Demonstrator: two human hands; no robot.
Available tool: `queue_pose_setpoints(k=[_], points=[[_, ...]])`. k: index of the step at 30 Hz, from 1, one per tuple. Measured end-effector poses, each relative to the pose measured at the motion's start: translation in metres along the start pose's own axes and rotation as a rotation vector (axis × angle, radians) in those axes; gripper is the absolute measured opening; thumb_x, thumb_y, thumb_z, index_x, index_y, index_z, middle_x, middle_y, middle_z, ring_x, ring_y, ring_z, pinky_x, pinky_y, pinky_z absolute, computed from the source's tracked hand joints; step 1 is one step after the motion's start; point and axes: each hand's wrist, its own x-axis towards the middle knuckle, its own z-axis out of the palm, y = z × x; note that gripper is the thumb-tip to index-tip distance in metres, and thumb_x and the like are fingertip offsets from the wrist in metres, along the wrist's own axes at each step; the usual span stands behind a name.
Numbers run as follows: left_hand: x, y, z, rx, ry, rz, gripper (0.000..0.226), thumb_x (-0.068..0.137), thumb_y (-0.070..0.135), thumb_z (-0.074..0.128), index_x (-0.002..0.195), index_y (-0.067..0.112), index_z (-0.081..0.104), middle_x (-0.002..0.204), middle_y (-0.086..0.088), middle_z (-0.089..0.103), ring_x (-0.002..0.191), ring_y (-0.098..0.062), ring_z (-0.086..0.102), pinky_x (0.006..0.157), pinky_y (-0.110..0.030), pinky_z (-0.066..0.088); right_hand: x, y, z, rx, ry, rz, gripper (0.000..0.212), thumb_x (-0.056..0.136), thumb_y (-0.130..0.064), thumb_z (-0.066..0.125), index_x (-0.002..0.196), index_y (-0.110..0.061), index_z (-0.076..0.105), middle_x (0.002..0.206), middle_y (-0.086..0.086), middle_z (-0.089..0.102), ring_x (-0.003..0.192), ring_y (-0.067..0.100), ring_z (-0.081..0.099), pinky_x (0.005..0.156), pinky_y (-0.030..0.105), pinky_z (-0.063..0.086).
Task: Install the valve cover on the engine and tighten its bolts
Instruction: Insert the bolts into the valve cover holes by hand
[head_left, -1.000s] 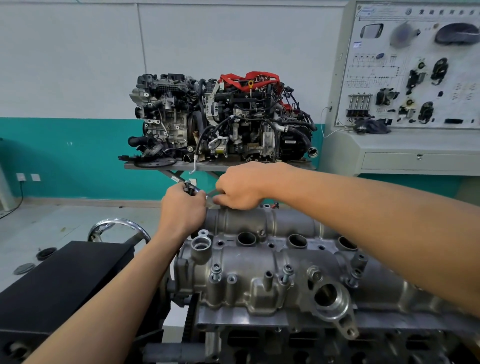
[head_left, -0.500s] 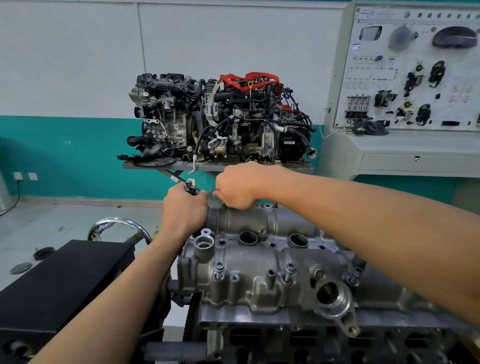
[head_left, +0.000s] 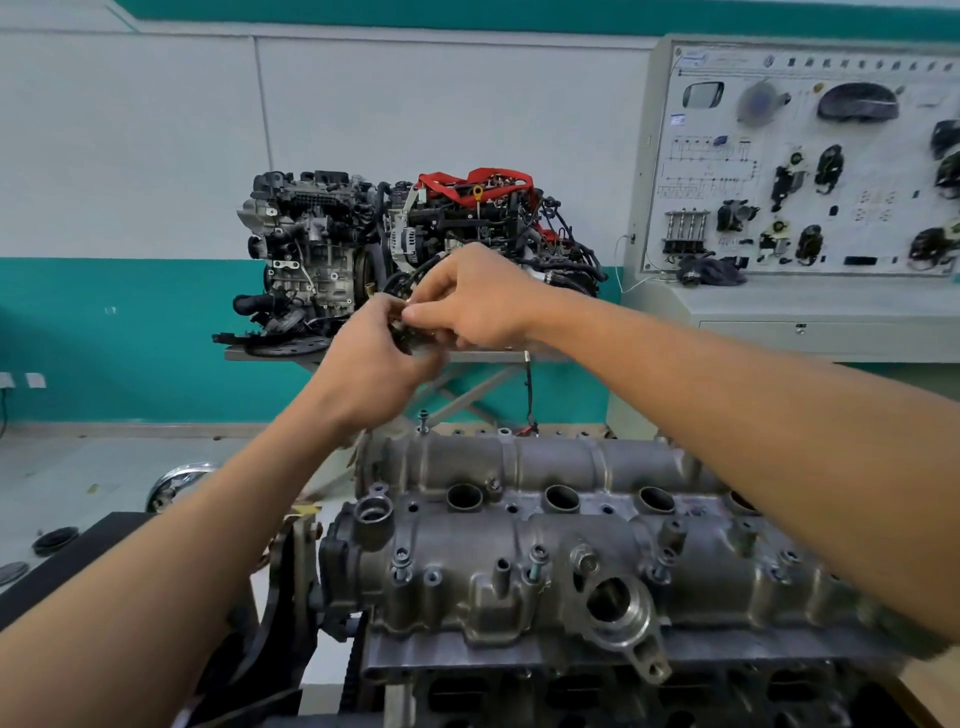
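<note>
The grey metal valve cover sits on the engine in front of me, with several bolts standing in its near flange holes. One bolt stands upright at its far left corner. My hands are raised together above that corner, clear of the cover. My left hand is curled round a small dark bunch of bolts. The fingertips of my right hand pinch at that bunch from the right. How many bolts are held is hidden by the fingers.
Two display engines stand on a metal stand against the back wall. A training board with mounted parts fills the right. A black box sits at lower left, with a chrome ring behind it.
Both hands have lifted from the cover's far left edge and now meet in the air. A bolt now shows standing at that corner.
</note>
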Motion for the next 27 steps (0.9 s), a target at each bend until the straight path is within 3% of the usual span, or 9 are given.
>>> queue_pose_setpoints(k=[2, 4, 7, 10, 14, 19, 27], points=[[0.004, 0.011, 0.005, 0.070, -0.076, 0.027, 0.033, 0.086, 0.024, 0.077, 0.110, 0.016, 0.056, 0.082, 0.007, 0.060, 0.062, -0.001, 0.056, 0.047, -0.012, 0.037, -0.004, 0.005, -0.011, -0.014, 0.046, 0.062, 0.014, 0.093, -0.020, 0.067, 0.083, -0.014, 0.075, 0.057, -0.007, 0.065, 0.052, 0.003, 0.057, 0.050, 0.019, 0.045], [0.005, 0.017, 0.010, 0.193, -0.189, 0.037, 0.035, 0.088, 0.030, 0.076, 0.114, 0.016, 0.058, 0.085, 0.006, 0.060, 0.067, -0.007, 0.053, 0.052, -0.017, 0.038, -0.007, 0.015, -0.027, -0.036, 0.164, 0.133, 0.025, 0.096, -0.020, 0.061, 0.088, 0.000, 0.073, 0.067, 0.009, 0.067, 0.059, 0.016, 0.058, 0.053, 0.023, 0.046], [0.005, 0.015, 0.014, 0.279, -0.267, 0.007, 0.031, 0.090, 0.038, 0.074, 0.113, 0.020, 0.064, 0.102, 0.005, 0.060, 0.080, -0.004, 0.055, 0.064, -0.024, 0.043, -0.019, 0.035, -0.046, -0.141, 0.287, 0.181, 0.031, 0.097, -0.016, 0.055, 0.096, 0.012, 0.068, 0.082, 0.029, 0.069, 0.061, 0.026, 0.058, 0.052, 0.020, 0.046], [0.005, 0.011, 0.020, 0.309, -0.186, -0.044, 0.025, 0.090, 0.033, 0.075, 0.107, 0.015, 0.069, 0.110, -0.004, 0.066, 0.088, -0.018, 0.063, 0.074, -0.030, 0.048, -0.042, 0.048, -0.033, -0.294, 0.208, 0.109, 0.021, 0.095, -0.014, 0.057, 0.093, 0.001, 0.071, 0.078, 0.011, 0.071, 0.072, 0.025, 0.067, 0.065, 0.031, 0.055], [-0.004, -0.001, 0.037, 0.531, -0.147, -0.100, 0.022, 0.091, 0.033, 0.067, 0.104, 0.015, 0.067, 0.110, -0.010, 0.069, 0.094, -0.030, 0.065, 0.080, -0.040, 0.055, -0.063, 0.061, -0.004, -0.238, 0.198, 0.031, 0.011, 0.093, -0.014, 0.062, 0.097, -0.008, 0.070, 0.074, -0.005, 0.064, 0.077, 0.017, 0.065, 0.077, 0.034, 0.054], [-0.009, -0.018, 0.040, 0.796, -0.239, -0.157, 0.027, 0.096, 0.045, 0.058, 0.096, 0.019, 0.060, 0.096, -0.006, 0.064, 0.083, -0.029, 0.057, 0.070, -0.037, 0.046, -0.071, 0.072, 0.014, -0.098, 0.278, 0.028, 0.009, 0.093, -0.012, 0.063, 0.098, -0.008, 0.070, 0.075, -0.008, 0.063, 0.075, 0.014, 0.066, 0.078, 0.035, 0.057], [-0.012, -0.023, 0.043, 0.803, -0.191, -0.201, 0.028, 0.101, 0.039, 0.054, 0.087, 0.015, 0.047, 0.080, -0.004, 0.049, 0.079, -0.031, 0.053, 0.070, -0.038, 0.041, -0.074, 0.077, 0.017, -0.126, 0.286, -0.004, 0.012, 0.094, -0.011, 0.062, 0.100, -0.006, 0.070, 0.083, 0.000, 0.069, 0.078, 0.013, 0.065, 0.081, 0.037, 0.056]])
